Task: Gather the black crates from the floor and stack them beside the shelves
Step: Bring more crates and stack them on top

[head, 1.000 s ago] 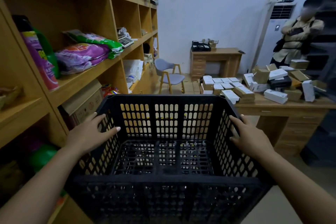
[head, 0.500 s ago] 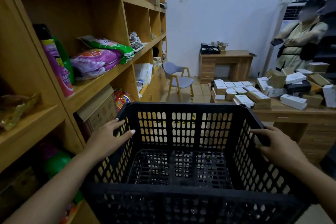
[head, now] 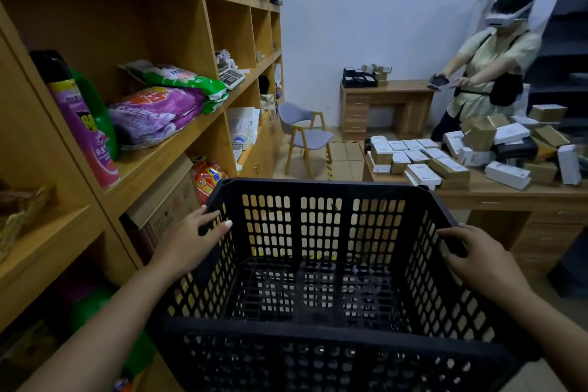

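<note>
I carry one empty black perforated crate (head: 321, 344) at waist height, held level in front of me. My left hand (head: 187, 242) grips the crate's left rim, fingers curled over the edge. My right hand (head: 480, 259) grips the right rim the same way. The wooden shelves (head: 178, 143) run along my left, close to the crate's left side. No other black crate shows in this view.
Shelves hold a purple spray can (head: 84, 124), detergent bags (head: 156, 113) and a cardboard box (head: 168, 204). A desk (head: 496, 197) piled with small boxes stands right. A person (head: 490, 73) stands behind it. A grey chair (head: 305, 134) and a second desk (head: 385, 105) lie ahead.
The view and the crate have shifted right along the shelves, and the crate sits slightly lower in view. Both hands keep their grip on the rims. The person at the right has leaned forward.
</note>
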Motion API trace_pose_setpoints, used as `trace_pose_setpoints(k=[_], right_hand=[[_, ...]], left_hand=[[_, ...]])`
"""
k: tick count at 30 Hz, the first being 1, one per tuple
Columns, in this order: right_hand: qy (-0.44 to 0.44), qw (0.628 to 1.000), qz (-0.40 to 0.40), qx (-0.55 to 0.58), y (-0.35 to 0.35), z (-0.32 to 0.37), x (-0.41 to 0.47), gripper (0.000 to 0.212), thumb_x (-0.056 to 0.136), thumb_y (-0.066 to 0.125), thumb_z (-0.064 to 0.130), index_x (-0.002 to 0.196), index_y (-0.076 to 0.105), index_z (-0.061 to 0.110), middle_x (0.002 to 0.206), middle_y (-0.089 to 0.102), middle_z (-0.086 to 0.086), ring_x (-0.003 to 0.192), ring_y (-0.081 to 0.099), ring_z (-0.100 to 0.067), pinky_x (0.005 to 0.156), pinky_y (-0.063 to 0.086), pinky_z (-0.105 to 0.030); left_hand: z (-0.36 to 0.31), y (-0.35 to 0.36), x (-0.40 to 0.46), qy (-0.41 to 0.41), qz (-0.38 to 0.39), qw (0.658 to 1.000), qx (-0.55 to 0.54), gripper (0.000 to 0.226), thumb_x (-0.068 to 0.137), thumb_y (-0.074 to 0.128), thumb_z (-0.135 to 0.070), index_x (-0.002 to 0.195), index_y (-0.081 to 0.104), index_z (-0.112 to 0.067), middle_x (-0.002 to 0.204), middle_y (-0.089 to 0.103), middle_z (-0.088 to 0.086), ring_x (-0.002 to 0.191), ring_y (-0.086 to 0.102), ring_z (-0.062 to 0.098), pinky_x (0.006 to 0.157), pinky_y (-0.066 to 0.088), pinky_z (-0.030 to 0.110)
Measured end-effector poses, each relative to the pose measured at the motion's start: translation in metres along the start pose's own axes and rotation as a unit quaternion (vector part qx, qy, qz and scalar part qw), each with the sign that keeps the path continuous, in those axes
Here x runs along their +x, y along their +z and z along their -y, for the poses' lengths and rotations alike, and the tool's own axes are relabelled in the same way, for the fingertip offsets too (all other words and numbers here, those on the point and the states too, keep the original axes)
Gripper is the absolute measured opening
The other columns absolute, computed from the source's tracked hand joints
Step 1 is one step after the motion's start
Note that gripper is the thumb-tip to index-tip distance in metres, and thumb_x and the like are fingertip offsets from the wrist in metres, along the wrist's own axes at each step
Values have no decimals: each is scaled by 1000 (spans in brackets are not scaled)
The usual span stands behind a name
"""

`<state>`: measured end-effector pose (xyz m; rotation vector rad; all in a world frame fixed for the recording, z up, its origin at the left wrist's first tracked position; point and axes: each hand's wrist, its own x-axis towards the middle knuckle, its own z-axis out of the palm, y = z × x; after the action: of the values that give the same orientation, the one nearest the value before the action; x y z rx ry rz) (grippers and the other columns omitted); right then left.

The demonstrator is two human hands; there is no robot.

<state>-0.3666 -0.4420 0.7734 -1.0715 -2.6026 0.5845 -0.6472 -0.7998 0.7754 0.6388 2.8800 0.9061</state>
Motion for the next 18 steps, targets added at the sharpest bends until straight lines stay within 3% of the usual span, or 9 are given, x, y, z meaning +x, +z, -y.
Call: trace_pose_setpoints(k=[7, 14, 18], right_hand=[[6, 1000, 15, 4, 1, -2, 4, 42, 85, 67, 29, 126, 57, 31, 151, 37, -2, 129, 46, -28, 96, 49, -51], [3, 1000, 15, -21, 8, 3, 4, 39, 87, 64, 34, 125, 59, 27, 153, 33, -2, 125, 50, -26, 91, 51, -42], [5, 999, 15, -32, 10, 4, 5, 30, 93, 54, 33, 121, 62, 25, 154, 31, -4, 123, 52, -27, 86, 50, -39]], left_hand=[[-6, 15, 0, -4, -4, 1000, 11, 62, 84, 46, -67, 136, 51, -34, 152, 37, -9, 137, 37, 21, 103, 35, 44], [4, 13, 6, -12, -4, 1000, -1, 69, 79, 42, -75, 134, 53, -35, 149, 41, -7, 128, 48, 24, 98, 44, 46], [4, 15, 4, 0, -33, 999, 26, 63, 83, 45, -69, 133, 55, -31, 148, 44, -6, 133, 43, 23, 101, 40, 47]])
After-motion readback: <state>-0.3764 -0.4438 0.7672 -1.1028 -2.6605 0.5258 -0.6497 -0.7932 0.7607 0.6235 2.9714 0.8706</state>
